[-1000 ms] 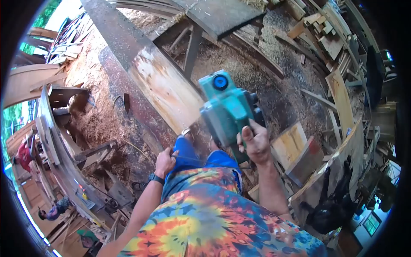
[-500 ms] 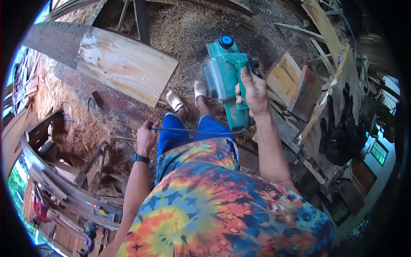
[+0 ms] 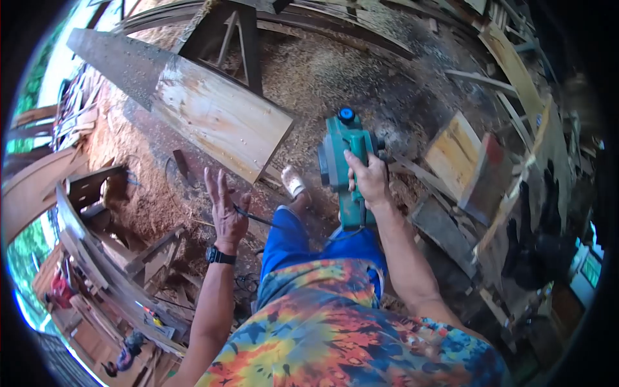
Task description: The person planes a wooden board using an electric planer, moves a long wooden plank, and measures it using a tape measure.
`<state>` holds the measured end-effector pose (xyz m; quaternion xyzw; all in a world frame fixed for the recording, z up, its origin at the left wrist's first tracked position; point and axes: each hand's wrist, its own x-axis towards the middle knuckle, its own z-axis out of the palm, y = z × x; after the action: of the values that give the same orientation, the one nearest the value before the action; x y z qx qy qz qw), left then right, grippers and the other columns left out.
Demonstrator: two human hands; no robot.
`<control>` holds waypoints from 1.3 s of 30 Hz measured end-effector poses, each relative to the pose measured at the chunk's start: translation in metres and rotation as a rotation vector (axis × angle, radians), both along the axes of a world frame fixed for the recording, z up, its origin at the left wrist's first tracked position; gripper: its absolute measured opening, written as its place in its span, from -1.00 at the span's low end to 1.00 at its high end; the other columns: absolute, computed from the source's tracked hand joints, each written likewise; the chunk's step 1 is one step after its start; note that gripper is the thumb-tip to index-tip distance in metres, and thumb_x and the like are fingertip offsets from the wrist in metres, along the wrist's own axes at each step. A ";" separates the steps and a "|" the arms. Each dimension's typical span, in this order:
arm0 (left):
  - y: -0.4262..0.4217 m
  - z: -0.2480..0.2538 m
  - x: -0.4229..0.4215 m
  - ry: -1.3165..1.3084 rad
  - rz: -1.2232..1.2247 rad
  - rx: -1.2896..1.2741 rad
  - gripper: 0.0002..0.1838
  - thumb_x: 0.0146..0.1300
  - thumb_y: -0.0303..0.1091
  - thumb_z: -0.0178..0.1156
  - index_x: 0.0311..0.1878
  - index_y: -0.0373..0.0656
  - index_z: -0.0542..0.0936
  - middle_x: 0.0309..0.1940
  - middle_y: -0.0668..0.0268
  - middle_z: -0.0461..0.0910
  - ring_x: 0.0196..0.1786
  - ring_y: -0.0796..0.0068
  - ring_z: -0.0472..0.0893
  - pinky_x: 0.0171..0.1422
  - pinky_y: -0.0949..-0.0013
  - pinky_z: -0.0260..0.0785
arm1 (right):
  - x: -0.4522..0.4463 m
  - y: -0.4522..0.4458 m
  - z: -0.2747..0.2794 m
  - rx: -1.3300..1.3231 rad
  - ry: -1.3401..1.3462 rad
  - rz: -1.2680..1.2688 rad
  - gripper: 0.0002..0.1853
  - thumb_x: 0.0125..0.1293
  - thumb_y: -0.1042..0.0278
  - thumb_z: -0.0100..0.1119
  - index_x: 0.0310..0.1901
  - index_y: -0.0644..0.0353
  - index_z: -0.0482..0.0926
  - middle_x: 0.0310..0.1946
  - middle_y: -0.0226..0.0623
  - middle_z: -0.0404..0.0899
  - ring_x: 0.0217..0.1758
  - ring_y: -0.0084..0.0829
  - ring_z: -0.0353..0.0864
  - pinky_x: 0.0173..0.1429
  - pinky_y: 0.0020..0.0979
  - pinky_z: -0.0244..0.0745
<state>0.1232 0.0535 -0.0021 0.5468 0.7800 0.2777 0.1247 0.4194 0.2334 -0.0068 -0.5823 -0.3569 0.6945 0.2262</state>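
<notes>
A green electric planer (image 3: pixel 348 171) with a blue knob hangs from my right hand (image 3: pixel 369 179), whose fingers wrap round its handle. My left hand (image 3: pixel 227 214) is raised with its fingers spread, and the dark power cord (image 3: pixel 261 220) passes by its palm and thumb. Ahead and to the left of my feet lies a long wide board (image 3: pixel 219 116), pale and freshly surfaced at the near end and grey at the far end. The planer is to the right of the board and apart from it.
Sawdust and shavings (image 3: pixel 138 187) cover the ground at left. Boards (image 3: pixel 453 155) lean at right beside a rough-edged slab (image 3: pixel 516 206). Stacked curved timber (image 3: pixel 116 264) stands at lower left, with a person in red (image 3: pixel 61 290) beyond. A wooden support (image 3: pixel 248 51) stands behind the board.
My left hand has opened from its closed hold on the cord and risen slightly. Compared with half a second ago, the planer and the board sit lower in view as the camera has shifted.
</notes>
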 end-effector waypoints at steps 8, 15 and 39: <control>0.014 -0.043 0.044 0.132 0.135 0.123 -0.23 0.47 -0.32 0.21 0.67 0.10 0.12 0.70 -0.08 -0.13 0.54 -0.10 0.35 0.19 0.14 0.60 | 0.032 -0.023 -0.092 0.002 0.059 0.059 -0.71 0.42 0.13 0.36 -0.11 0.19 0.58 -0.50 -0.44 0.50 -0.62 -0.59 0.47 -0.53 -0.44 0.42; 0.026 -0.106 0.049 0.155 0.264 0.348 -0.21 0.58 -0.18 0.12 0.64 -0.32 -0.03 0.57 -0.25 0.09 0.62 -0.12 0.16 0.58 -0.04 0.19 | 0.032 -0.020 -0.196 -0.009 0.109 0.095 -0.68 0.36 0.19 0.41 -0.11 0.28 0.58 -0.46 -0.37 0.58 -0.55 -0.53 0.56 -0.48 -0.40 0.48; 0.116 -0.193 0.042 0.398 0.384 1.204 0.10 0.43 0.07 0.26 0.65 -0.46 -0.16 0.12 0.05 0.55 -0.44 0.59 0.41 -0.39 0.47 0.30 | -0.066 0.038 -0.505 -0.028 0.264 0.421 -0.63 0.38 0.14 0.40 -0.03 0.19 0.47 -0.40 -0.30 0.50 -0.54 -0.44 0.54 -0.51 -0.29 0.58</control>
<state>0.1654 0.1700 -0.1949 0.4129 0.5802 0.5763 -0.4009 0.3529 0.2711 -0.5118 -0.4024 -0.4280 0.8013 0.1131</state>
